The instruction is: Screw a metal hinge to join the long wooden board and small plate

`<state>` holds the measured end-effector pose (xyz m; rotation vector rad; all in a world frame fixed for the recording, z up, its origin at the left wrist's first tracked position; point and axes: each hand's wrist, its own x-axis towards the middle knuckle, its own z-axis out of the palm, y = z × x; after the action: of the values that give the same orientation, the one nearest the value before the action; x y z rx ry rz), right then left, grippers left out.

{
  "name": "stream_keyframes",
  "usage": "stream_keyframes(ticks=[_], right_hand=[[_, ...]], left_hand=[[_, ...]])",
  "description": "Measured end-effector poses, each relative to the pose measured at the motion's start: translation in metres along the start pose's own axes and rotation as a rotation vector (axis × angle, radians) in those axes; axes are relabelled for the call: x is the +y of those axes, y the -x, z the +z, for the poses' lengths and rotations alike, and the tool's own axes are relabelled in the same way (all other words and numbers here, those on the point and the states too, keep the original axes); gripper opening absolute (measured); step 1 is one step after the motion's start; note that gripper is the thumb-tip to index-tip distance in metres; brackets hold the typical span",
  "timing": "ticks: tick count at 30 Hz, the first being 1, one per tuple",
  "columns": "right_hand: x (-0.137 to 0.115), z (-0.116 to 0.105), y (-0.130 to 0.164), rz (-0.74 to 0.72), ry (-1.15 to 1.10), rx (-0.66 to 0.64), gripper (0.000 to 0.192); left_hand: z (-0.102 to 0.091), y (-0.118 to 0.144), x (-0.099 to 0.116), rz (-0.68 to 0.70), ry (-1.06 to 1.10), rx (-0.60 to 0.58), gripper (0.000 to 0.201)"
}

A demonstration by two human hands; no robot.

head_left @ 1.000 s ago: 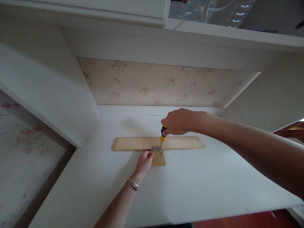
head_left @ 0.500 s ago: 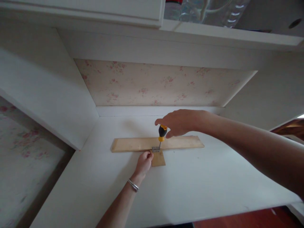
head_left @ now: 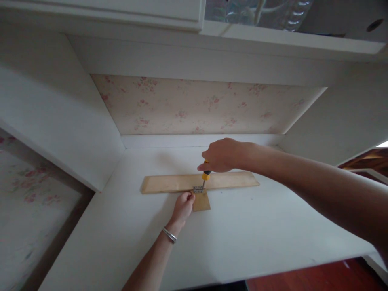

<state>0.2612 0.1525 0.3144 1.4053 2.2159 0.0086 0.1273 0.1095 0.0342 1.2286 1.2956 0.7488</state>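
Observation:
A metal hinge (head_left: 198,189) lies across the joint between a long wooden board (head_left: 169,183) and a small wooden piece (head_left: 201,201) in front of it. My right hand (head_left: 222,155) is closed around the handle of a yellow and black screwdriver (head_left: 206,176). The screwdriver stands nearly upright, its tip at the right end of the hinge. With fingers pinched, my left hand (head_left: 184,205) grips the left edge of the small wooden piece, just below the hinge. A silver bangle is on the left wrist.
The wood rests on a white desktop (head_left: 242,234) between white side panels. Above hangs a cabinet with an open shelf (head_left: 287,38) holding clear plastic bottles. Floral wallpaper (head_left: 194,106) covers the back wall. Red flooring (head_left: 306,279) shows past the front edge.
My right hand's fingers, loosely spread around the screwdriver handle before, have closed over it. The left hand and the wood keep their places; the view has shifted slightly.

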Motion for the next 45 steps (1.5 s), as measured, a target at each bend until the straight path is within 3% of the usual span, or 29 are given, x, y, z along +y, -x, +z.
stream_keyframes(ticks=[3, 5, 7, 10, 14, 16, 19, 21, 24, 26, 28, 32, 34, 37, 40, 42, 45], right_hand=[[0.002, 0.001, 0.0, -0.076, -0.046, 0.013, 0.062], [0.002, 0.002, 0.0, -0.132, -0.014, 0.014, 0.052], [0.001, 0.002, 0.0, -0.096, 0.034, 0.016, 0.043], [0.0, 0.004, -0.001, -0.021, 0.036, 0.029, 0.058], [0.001, 0.006, -0.002, -0.141, -0.007, 0.049, 0.05], [0.001, 0.006, -0.002, -0.109, 0.009, 0.028, 0.042], [0.001, 0.004, -0.001, 0.017, 0.008, -0.001, 0.061], [0.001, 0.003, 0.0, 0.004, -0.018, -0.008, 0.065], [0.0, 0.002, 0.0, -0.083, -0.008, -0.034, 0.053], [-0.002, 0.003, -0.002, -0.043, 0.02, -0.038, 0.043], [-0.002, 0.005, -0.004, 0.016, 0.016, 0.003, 0.052], [0.003, 0.009, -0.006, -0.142, -0.106, 0.035, 0.059], [0.005, 0.009, -0.007, -0.214, -0.091, 0.013, 0.049], [0.004, 0.009, -0.01, -0.119, -0.007, -0.019, 0.036], [0.003, 0.01, -0.012, -0.016, -0.043, 0.004, 0.057], [0.004, 0.01, -0.011, -0.077, -0.104, 0.023, 0.059], [0.004, 0.008, -0.009, -0.184, -0.1, 0.003, 0.045]], left_hand=[[0.0, 0.0, -0.001, 0.004, 0.008, 0.006, 0.024], [0.0, 0.0, -0.001, 0.007, 0.01, 0.005, 0.024], [0.0, 0.001, -0.001, 0.007, 0.012, 0.001, 0.025], [0.001, 0.001, 0.0, 0.003, 0.023, 0.008, 0.024], [0.001, 0.001, -0.001, 0.01, 0.014, 0.002, 0.025], [0.0, 0.0, -0.001, 0.011, 0.004, 0.004, 0.025], [0.0, 0.0, -0.001, 0.013, 0.005, 0.008, 0.023], [0.0, 0.001, -0.001, 0.014, 0.01, 0.007, 0.023], [-0.001, 0.001, 0.0, 0.013, 0.009, 0.006, 0.024], [-0.001, 0.001, 0.0, 0.012, 0.014, 0.008, 0.024], [-0.001, 0.002, 0.001, 0.008, 0.025, 0.011, 0.024], [-0.001, 0.002, 0.002, 0.012, 0.031, 0.012, 0.025], [-0.001, 0.002, 0.001, 0.016, 0.027, 0.013, 0.025], [0.0, 0.001, 0.0, 0.021, 0.016, 0.016, 0.025], [0.0, 0.0, 0.0, 0.013, 0.013, 0.012, 0.026], [0.001, 0.0, 0.0, 0.004, 0.017, 0.009, 0.026], [0.001, 0.0, 0.0, 0.002, 0.017, 0.013, 0.025]])
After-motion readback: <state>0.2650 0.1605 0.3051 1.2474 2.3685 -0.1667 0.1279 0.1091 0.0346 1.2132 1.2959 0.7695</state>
